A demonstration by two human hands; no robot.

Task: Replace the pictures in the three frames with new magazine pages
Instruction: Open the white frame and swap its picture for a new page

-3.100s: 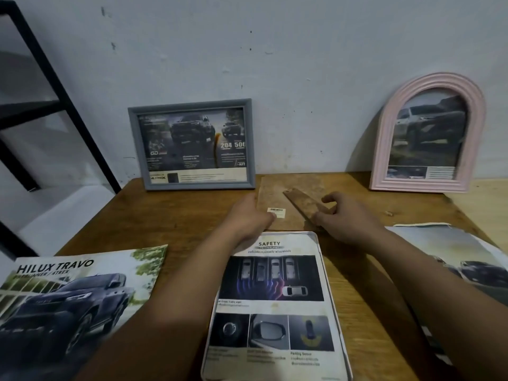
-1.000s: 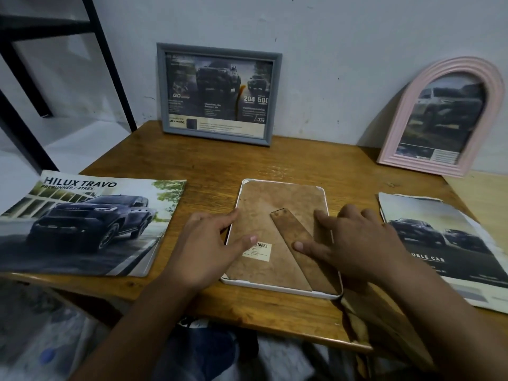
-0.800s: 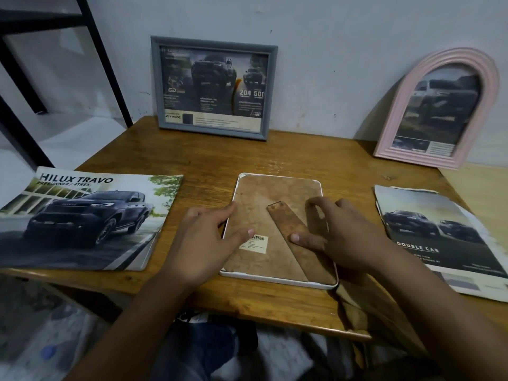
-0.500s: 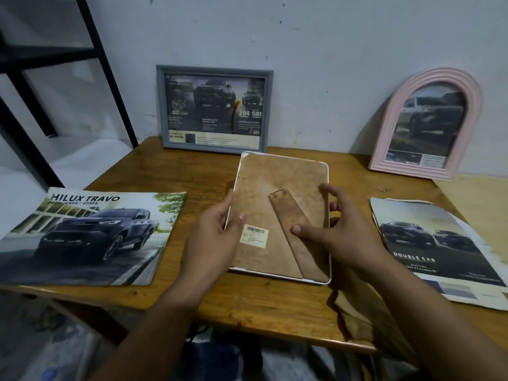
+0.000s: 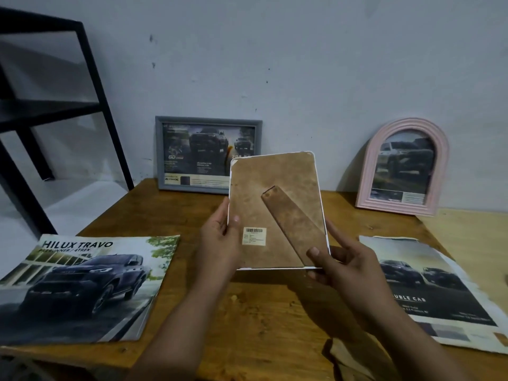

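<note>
I hold a white-rimmed frame (image 5: 275, 193) upright above the table, its brown backing board, barcode sticker and stand strip facing me. My left hand (image 5: 220, 240) grips its left edge, thumb on the backing. My right hand (image 5: 346, 265) grips the lower right corner, thumb on the stand strip. A grey frame (image 5: 192, 155) with a car page leans on the wall behind, partly hidden by the held frame. A pink arched frame (image 5: 404, 166) with a car picture leans at the back right. The held frame's front is hidden.
A Hilux Travo magazine (image 5: 82, 281) lies at the front left of the wooden table (image 5: 261, 312). Torn car pages (image 5: 428, 287) lie at the right. A black metal shelf (image 5: 41, 105) stands to the left by the wall.
The backing was laid on the frame, which was drawn toward the front edge. Both hands then lifted it off the table and tilted it upright, back toward me.
</note>
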